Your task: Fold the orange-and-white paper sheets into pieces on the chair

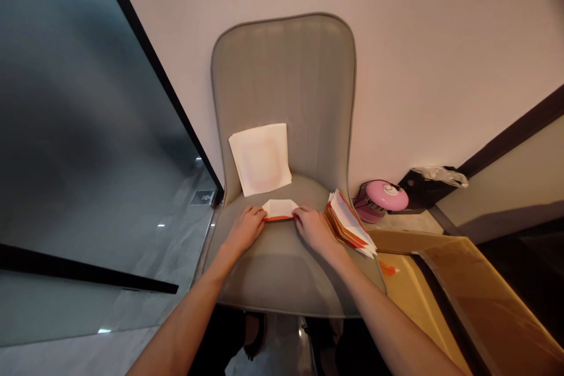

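A small folded paper (281,209), white with a red-orange strip along its near edge, is held just above or on the seat of the grey chair (282,282). My left hand (247,226) is closed on its left end, and my right hand (312,226) grips the right end. Behind it, a stack of white square sheets (261,158) leans on the chair's backrest. To the right of my right hand, a bundle of folded white and orange papers (350,223) lies at the seat's edge.
An open cardboard box (476,294) stands right of the chair, with a small orange piece (388,269) in it. Beyond are a pink round device (386,195) and a black box (429,191). A dark-framed glass panel (88,129) stands at left.
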`<act>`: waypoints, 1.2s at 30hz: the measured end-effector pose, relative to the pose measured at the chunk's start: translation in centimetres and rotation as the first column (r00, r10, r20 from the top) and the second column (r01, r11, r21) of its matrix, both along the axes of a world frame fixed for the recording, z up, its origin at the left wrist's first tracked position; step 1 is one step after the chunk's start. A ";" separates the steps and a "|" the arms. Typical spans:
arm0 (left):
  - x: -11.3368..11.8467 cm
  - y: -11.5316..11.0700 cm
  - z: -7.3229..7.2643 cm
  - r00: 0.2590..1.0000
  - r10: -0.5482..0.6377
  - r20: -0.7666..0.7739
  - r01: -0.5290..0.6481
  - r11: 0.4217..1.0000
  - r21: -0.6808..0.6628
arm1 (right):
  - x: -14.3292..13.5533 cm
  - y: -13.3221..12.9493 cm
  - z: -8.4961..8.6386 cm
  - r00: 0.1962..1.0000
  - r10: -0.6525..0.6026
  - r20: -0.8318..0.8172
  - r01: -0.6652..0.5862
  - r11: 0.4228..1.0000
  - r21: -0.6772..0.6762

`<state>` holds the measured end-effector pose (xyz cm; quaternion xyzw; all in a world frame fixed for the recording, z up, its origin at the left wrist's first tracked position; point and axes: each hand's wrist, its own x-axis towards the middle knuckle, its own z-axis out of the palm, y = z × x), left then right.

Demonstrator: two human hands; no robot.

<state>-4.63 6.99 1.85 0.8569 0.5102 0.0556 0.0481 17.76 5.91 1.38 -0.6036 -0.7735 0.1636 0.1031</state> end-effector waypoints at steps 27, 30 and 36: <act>-2.7 1.7 -0.8 0.956 0.179 0.231 -0.085 0.928 -0.364 | -0.1 0.3 0.2 0.954 -0.285 0.098 0.298 0.941 -0.163; -2.7 1.8 -1.1 0.964 0.196 0.178 -0.118 0.920 -0.374 | -0.1 0.2 0.4 0.947 -0.299 0.114 0.315 0.933 -0.176; -2.2 1.9 -0.6 0.970 0.234 0.069 -0.189 0.900 -0.393 | -0.3 0.1 0.4 0.941 -0.315 0.120 0.334 0.923 -0.190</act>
